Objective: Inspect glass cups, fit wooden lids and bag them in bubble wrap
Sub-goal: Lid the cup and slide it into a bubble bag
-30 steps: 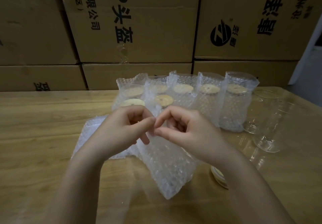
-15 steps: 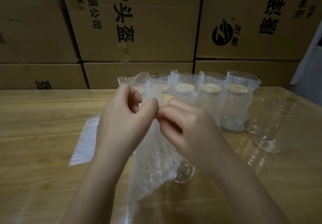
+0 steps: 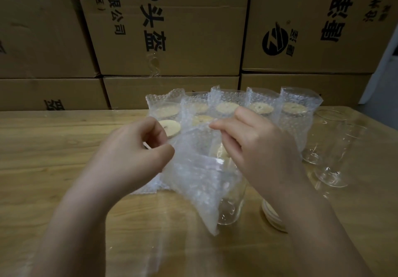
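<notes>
A bubble wrap bag (image 3: 193, 175) hangs between my hands above the table. My left hand (image 3: 133, 154) pinches the near edge of its mouth, and my right hand (image 3: 256, 147) pinches the far edge, so the mouth gapes. A glass cup (image 3: 231, 210) with a wooden lid (image 3: 221, 152) stands on the table behind the bag, its base showing below the wrap. Behind it stand several lidded cups in bubble wrap bags (image 3: 293, 123).
Two bare glass cups (image 3: 336, 158) stand at the right. A stack of wooden lids (image 3: 272, 217) lies by my right wrist. Flat bubble wrap bags (image 3: 150, 185) lie under my left hand. Cardboard boxes (image 3: 172, 39) wall off the back of the wooden table (image 3: 53, 158).
My hands have moved apart, pulling the bag's mouth open. The bag now hangs lower and reveals the lidded cup behind it.
</notes>
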Demonstrator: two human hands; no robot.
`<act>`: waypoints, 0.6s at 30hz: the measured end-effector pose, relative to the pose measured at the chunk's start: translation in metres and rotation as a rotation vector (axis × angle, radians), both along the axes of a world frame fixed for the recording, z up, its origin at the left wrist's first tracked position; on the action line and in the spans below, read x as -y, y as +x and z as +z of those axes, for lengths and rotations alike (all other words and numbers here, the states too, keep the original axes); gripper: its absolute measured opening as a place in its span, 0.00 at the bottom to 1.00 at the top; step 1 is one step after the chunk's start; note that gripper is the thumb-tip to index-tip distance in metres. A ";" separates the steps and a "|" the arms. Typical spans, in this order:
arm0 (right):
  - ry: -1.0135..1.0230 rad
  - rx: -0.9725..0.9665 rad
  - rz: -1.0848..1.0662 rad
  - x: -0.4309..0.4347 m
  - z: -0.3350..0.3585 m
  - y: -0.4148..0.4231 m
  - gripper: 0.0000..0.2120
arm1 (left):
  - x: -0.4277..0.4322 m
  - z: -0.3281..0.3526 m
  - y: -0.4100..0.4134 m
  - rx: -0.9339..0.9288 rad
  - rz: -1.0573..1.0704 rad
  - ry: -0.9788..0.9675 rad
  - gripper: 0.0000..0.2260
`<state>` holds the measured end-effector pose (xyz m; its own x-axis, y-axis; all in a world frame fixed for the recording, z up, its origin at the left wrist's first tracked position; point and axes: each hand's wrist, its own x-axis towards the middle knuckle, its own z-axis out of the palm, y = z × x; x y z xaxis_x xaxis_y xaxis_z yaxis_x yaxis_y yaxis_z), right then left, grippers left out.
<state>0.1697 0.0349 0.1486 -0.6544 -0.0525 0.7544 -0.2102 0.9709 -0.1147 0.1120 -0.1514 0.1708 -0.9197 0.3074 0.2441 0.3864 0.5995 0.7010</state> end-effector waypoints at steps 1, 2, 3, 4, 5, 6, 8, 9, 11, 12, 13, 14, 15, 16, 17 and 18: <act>0.003 0.012 -0.010 -0.001 0.000 0.000 0.09 | 0.000 -0.001 -0.001 -0.006 0.012 0.033 0.06; 0.003 0.022 -0.010 -0.001 0.000 0.000 0.09 | -0.002 -0.001 0.000 -0.026 0.027 0.081 0.05; 0.000 0.030 -0.003 0.000 0.001 0.001 0.08 | -0.004 -0.002 0.000 -0.062 0.061 0.139 0.02; 0.002 0.031 0.009 0.002 0.000 0.001 0.07 | -0.007 -0.002 0.001 -0.117 0.106 0.197 0.04; 0.005 0.027 0.010 0.005 0.000 0.001 0.07 | -0.010 -0.004 0.001 -0.171 0.142 0.238 0.06; 0.012 0.010 -0.001 0.008 0.001 0.001 0.06 | -0.013 -0.005 0.001 -0.219 0.163 0.255 0.06; 0.023 -0.099 0.011 0.018 0.005 0.004 0.05 | -0.020 -0.008 0.002 -0.274 0.157 0.225 0.06; 0.015 -0.148 0.052 0.023 0.006 0.006 0.05 | -0.023 -0.010 0.003 -0.289 0.134 0.209 0.06; 0.008 -0.153 0.143 0.032 0.007 0.011 0.06 | -0.027 -0.012 0.004 -0.315 0.096 0.169 0.07; 0.003 -0.091 0.160 0.036 0.009 0.014 0.07 | -0.028 -0.011 0.006 -0.325 0.092 0.150 0.07; -0.009 0.016 0.159 0.038 0.010 0.017 0.08 | -0.028 -0.011 0.006 -0.329 0.088 0.141 0.07; -0.031 0.148 0.144 0.038 0.012 0.018 0.08 | -0.028 -0.010 0.006 -0.308 0.078 0.153 0.07; -0.055 0.295 0.128 0.036 0.011 0.018 0.08 | -0.027 -0.009 0.007 -0.271 0.053 0.188 0.07; -0.056 0.365 0.114 0.033 0.008 0.018 0.09 | -0.028 -0.007 0.008 -0.226 0.018 0.232 0.07; -0.011 0.383 0.096 0.029 0.006 0.015 0.10 | -0.028 -0.004 0.011 -0.188 -0.015 0.271 0.07; 0.065 0.365 0.094 0.028 0.004 0.013 0.10 | -0.030 -0.002 0.015 -0.169 -0.043 0.299 0.07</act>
